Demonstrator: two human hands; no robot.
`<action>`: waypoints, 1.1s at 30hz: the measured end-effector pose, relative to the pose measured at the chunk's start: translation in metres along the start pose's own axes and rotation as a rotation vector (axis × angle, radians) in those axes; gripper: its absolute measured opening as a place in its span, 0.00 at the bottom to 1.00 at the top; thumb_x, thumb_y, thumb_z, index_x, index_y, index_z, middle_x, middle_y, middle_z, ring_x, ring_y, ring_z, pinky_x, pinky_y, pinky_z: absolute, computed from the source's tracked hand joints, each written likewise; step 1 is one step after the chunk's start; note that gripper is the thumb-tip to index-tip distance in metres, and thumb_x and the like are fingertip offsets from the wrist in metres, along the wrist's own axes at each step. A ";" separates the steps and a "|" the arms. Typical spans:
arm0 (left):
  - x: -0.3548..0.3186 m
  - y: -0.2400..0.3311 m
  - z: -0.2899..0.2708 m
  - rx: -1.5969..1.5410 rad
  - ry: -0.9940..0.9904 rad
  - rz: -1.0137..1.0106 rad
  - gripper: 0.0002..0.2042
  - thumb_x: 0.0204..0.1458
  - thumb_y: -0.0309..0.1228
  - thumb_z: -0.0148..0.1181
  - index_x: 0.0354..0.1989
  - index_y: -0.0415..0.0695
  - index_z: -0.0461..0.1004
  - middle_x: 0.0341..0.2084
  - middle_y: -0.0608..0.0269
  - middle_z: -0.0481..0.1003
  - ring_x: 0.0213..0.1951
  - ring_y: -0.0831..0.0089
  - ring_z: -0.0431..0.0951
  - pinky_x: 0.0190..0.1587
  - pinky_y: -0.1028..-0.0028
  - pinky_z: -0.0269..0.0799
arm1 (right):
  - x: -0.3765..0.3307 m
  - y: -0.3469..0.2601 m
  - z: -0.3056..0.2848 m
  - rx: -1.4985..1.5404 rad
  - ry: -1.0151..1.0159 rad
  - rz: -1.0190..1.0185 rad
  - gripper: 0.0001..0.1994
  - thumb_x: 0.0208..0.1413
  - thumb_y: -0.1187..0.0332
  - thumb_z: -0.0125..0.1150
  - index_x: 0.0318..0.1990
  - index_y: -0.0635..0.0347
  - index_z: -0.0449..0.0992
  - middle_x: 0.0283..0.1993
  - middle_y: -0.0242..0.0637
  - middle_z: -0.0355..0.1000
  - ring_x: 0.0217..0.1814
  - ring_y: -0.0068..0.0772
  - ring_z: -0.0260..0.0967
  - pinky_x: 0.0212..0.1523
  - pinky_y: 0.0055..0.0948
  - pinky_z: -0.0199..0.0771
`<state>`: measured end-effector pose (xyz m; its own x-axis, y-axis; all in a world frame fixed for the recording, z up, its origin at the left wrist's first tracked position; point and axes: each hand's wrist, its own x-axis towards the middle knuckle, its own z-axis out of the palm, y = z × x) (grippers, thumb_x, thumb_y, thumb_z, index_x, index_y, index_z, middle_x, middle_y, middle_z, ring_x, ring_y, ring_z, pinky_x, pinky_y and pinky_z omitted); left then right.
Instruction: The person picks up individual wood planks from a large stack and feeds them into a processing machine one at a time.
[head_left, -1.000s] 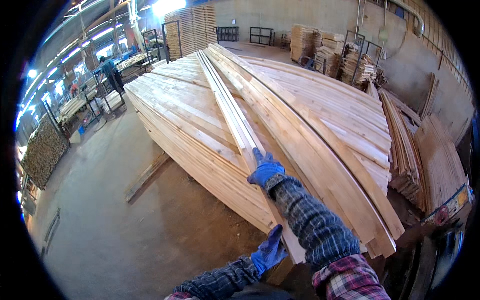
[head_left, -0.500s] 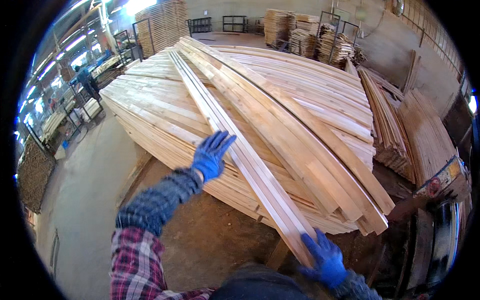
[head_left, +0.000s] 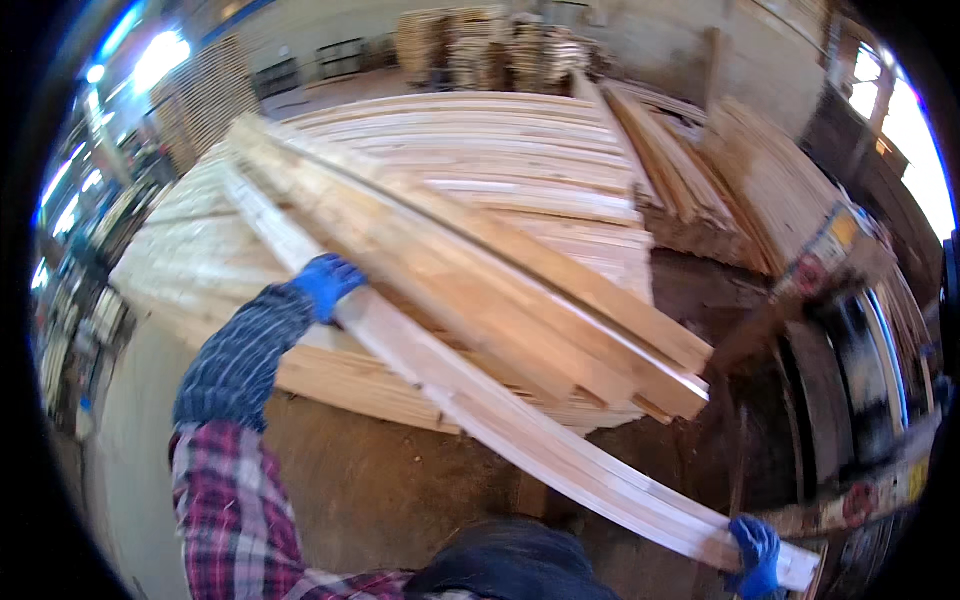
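A long pale bundle of narrow wooden boards crosses in front of me at a slant, from the far left of the wood pile to the near right. My left hand, in a blue glove, is closed over it about mid-length. Near its close end, my right hand, gloved in blue too, grips the boards beyond the pile's edge. Several thicker yellowish boards lie slanted on the pile, just right of the bundle. Underneath is a wide stack of planks. Motion blurs the picture somewhat.
More leaning planks stand beyond the pile's right side. At the right is a machine frame with dark upright panels. Stacked timber stands by the back wall. Brown floor shows below the pile.
My view has turned rightward. The boards' near end has swung out to the right with my right hand. My left hand has gone from resting with fingers spread to gripping the boards.
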<state>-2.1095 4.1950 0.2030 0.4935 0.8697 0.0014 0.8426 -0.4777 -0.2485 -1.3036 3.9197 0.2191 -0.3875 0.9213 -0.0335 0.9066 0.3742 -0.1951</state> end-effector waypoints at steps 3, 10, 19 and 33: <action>-0.013 0.008 -0.003 0.155 0.129 0.102 0.36 0.27 0.39 0.74 0.54 0.49 0.74 0.50 0.54 0.76 0.57 0.55 0.72 0.67 0.50 0.56 | 0.001 0.036 -0.002 -0.147 0.117 -0.065 0.34 0.39 0.63 0.67 0.60 0.50 0.70 0.58 0.51 0.70 0.56 0.57 0.71 0.59 0.53 0.69; -0.054 0.136 -0.036 -0.570 -0.140 -0.508 0.46 0.40 0.67 0.57 0.63 0.45 0.65 0.58 0.57 0.69 0.62 0.58 0.64 0.73 0.44 0.41 | 0.006 0.161 -0.002 -0.269 0.243 0.079 0.31 0.43 0.72 0.60 0.61 0.48 0.68 0.58 0.38 0.71 0.64 0.48 0.66 0.71 0.53 0.59; -0.012 0.349 -0.053 -0.268 -0.096 0.035 0.44 0.35 0.48 0.68 0.64 0.40 0.63 0.58 0.48 0.68 0.60 0.47 0.66 0.70 0.46 0.51 | 0.035 0.337 0.057 -0.347 -0.023 0.469 0.58 0.25 0.67 0.78 0.72 0.48 0.54 0.76 0.36 0.48 0.79 0.55 0.42 0.73 0.50 0.55; 0.304 0.684 -0.009 -0.519 -0.289 0.047 0.47 0.30 0.57 0.72 0.60 0.41 0.65 0.50 0.48 0.72 0.52 0.49 0.71 0.58 0.54 0.65 | 0.136 0.401 0.143 -0.116 0.234 -0.171 0.45 0.39 0.66 0.72 0.70 0.41 0.60 0.73 0.42 0.56 0.75 0.54 0.50 0.74 0.53 0.50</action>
<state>-1.3813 4.1314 0.0424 0.5154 0.8099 -0.2801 0.8525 -0.4513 0.2637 -1.0165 4.1799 -0.0037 -0.4991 0.8382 0.2197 0.8498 0.5231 -0.0653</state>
